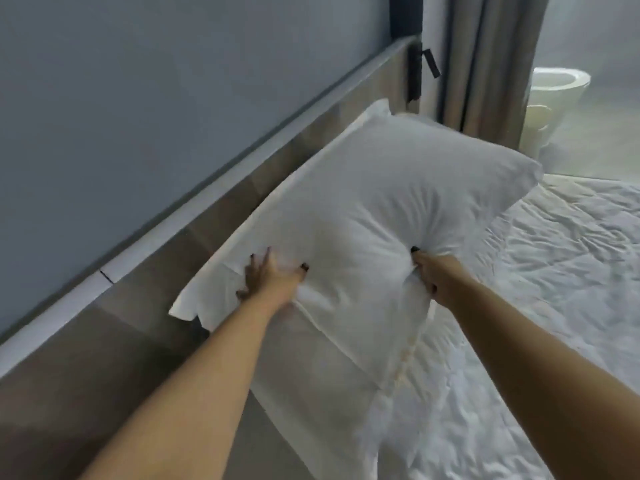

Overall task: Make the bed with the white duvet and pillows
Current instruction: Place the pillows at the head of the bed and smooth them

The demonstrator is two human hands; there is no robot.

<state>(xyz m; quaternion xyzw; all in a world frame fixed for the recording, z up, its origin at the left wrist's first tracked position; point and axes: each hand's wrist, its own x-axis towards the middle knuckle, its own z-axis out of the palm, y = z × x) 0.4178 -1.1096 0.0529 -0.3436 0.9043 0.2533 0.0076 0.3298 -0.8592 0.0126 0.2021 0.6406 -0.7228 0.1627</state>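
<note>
Both hands (346, 278) grip pillow (374, 209); long axis along headboard (214, 216).

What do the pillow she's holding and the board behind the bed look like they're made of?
Pillow: white woven fabric, matte, likely cotton, over a soft filling; it dents and puckers where the right hand grips it. Headboard: probably wood or wood-look laminate, smooth brown-grey panels with a pale top edge. The blur leaves the grain unclear.

White bedding against grey and brown

The pillow (374, 216) and wrinkled duvet (554, 289) were plain white (no print), the wall (156, 81) blue-grey, the headboard (104, 358) brown with a pale top edge, the curtain (485, 64) grey-brown.
</note>
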